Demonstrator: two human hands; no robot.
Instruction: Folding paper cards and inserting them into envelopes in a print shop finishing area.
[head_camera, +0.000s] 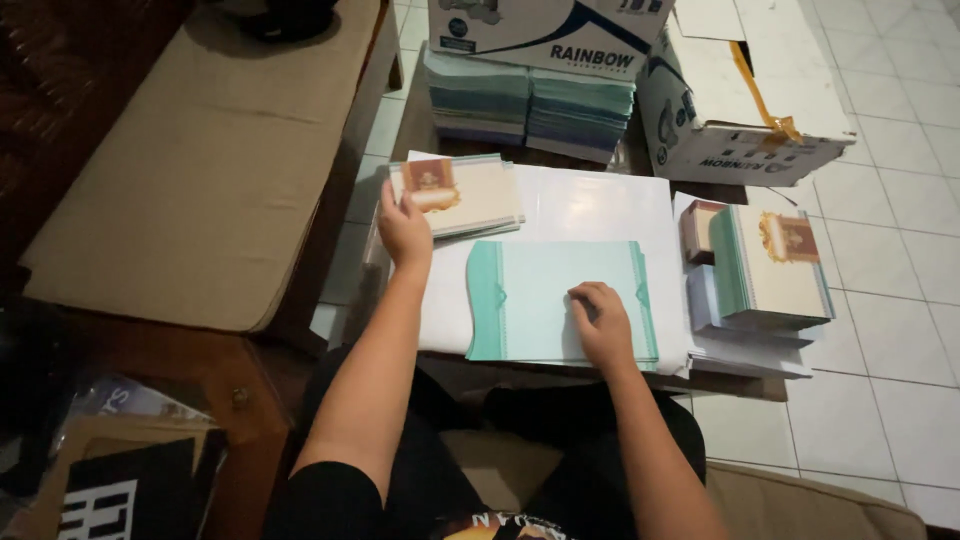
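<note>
A light green sheet with darker green side bands (545, 295) lies flat on a white board (590, 205) in front of me. My right hand (603, 322) rests on the sheet's right part, fingers curled, pressing it down. My left hand (403, 228) reaches to the upper left and touches the near left corner of a stack of cream cards with a brown ornamental emblem (462, 195). Whether its fingers pinch the top card I cannot tell.
A taller stack of cream and green cards (772, 268) stands at the right on white papers. Green paper bundles (530, 105) and two white cardboard boxes (745, 100) sit at the back. A beige cushioned bench (200, 170) is at the left; white floor tiles lie right.
</note>
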